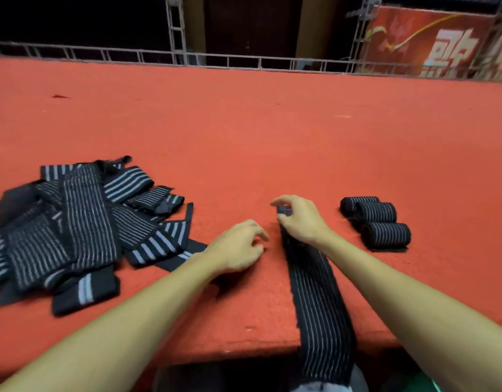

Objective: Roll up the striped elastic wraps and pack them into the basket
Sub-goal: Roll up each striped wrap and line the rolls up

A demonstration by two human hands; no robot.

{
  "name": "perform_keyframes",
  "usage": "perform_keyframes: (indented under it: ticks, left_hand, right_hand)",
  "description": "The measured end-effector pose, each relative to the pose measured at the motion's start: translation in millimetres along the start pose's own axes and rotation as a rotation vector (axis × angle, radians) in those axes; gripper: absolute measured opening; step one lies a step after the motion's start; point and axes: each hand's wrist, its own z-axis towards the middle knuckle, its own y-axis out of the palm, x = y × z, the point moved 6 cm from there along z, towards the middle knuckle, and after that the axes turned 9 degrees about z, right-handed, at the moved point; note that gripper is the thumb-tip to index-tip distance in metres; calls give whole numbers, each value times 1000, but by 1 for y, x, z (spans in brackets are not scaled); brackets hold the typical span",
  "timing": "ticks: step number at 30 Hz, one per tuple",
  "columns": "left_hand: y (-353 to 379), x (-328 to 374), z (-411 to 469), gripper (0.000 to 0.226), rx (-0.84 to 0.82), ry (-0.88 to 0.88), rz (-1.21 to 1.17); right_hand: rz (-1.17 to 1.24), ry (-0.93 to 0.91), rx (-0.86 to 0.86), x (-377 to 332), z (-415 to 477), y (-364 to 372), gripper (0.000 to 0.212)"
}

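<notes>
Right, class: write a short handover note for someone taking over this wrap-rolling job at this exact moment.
Left hand: loosely curled just above the table, holding nothing.
Right hand: pinches the far end of the flat wrap, which runs toward the person and hangs over the near edge.
Done: three rolled wraps sit at the right.
Left: roll this wrap, then work through the loose pile at the left, then pack all the rolls. No basket is in view.

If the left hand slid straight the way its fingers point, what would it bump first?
Probably the flat striped wrap, near the end the right hand pinches. The left hand points rightward at it, only red tabletop between; depth is unclear.
</notes>
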Motion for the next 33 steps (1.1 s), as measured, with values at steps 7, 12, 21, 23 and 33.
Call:
perform_keyframes:
  ticks: [7, 12, 21, 23, 33]
  left_hand:
    - [-76, -101, -97, 24, 331, -221, -34]
    - [-91, -177, -155, 24, 137, -404, 170]
    - [-88, -205, -182, 27, 156, -351, 211]
    - [-92, -205, -184, 23, 237, -360, 193]
    - [-116, -140, -151, 18, 517, -298, -72]
  right_hand:
    - [97, -168, -185, -103, 4, 65, 27]
    - [116, -227, -305, -154, 9, 121, 26]
    - [39, -288, -419, -180, 9, 183, 20]
    - [72, -267, -414, -178, 11, 181, 17]
    - [731, 232, -295, -177, 6, 128, 38]
